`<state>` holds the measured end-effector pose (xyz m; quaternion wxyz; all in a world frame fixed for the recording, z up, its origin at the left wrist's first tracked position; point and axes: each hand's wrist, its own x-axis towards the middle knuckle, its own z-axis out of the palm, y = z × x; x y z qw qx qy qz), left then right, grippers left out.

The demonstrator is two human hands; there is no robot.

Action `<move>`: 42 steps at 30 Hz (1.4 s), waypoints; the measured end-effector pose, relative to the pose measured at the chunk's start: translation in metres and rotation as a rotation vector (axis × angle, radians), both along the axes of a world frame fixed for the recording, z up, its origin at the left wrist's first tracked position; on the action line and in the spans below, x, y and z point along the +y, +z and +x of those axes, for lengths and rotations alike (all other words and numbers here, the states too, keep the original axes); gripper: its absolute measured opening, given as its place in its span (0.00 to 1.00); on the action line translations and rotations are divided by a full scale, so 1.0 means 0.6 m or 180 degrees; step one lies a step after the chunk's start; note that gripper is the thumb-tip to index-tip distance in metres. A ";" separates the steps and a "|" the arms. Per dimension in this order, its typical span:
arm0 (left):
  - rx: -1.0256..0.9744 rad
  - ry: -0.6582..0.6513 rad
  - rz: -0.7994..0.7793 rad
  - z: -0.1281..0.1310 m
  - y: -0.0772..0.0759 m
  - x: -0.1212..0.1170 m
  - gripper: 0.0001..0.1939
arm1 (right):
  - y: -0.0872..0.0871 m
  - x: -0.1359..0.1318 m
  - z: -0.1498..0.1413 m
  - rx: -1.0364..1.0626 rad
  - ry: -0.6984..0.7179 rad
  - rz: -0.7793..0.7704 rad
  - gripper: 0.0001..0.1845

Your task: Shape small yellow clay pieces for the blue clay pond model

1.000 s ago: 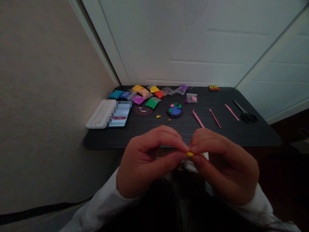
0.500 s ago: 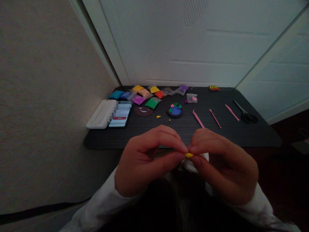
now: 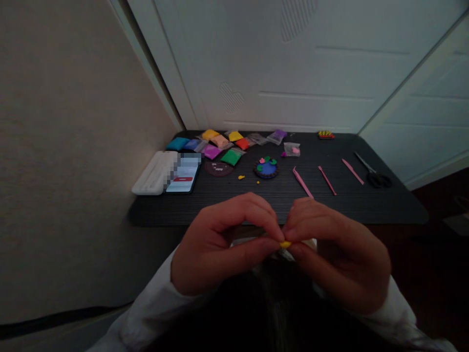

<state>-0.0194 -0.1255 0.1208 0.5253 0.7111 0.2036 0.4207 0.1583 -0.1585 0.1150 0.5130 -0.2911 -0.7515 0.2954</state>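
A small piece of yellow modelling clay [image 3: 285,244] is pinched between my two hands, just in front of the table's near edge. My left hand [image 3: 223,244] grips its left side with thumb and forefinger. From the right, my right hand [image 3: 337,254] pinches the same piece, so the fingertips of both hands nearly meet. Beyond them on the table sits a round clay pond [image 3: 266,168] with a dark brown rim, blue middle, green leaves and a pink flower. Left of it lie a yellow clay bit [image 3: 241,177] and a tiny yellow ball [image 3: 258,182].
Bags of coloured clay [image 3: 211,151] lie at the back left. A phone [image 3: 185,176] and a white case [image 3: 156,173] are at the left. Pink tweezers [image 3: 302,183], a pink tool [image 3: 327,180], a pink knife [image 3: 352,171] and scissors [image 3: 373,173] lie to the right.
The fingertips and the yellow clay have dropped slightly toward me. Both hands keep their pinch, and the things on the table have stayed in place.
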 end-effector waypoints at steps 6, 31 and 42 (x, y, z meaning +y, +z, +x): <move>-0.0030 -0.0184 0.0001 -0.003 0.001 0.003 0.08 | 0.003 -0.002 0.003 -0.0054 0.0136 0.0013 0.19; 0.0114 -0.0644 0.0047 -0.012 -0.002 0.014 0.08 | 0.007 0.003 0.003 -0.0224 0.0311 0.0205 0.11; 0.0124 -0.0571 0.0068 -0.013 -0.004 0.015 0.07 | 0.007 0.001 0.002 -0.0335 0.0336 0.0237 0.10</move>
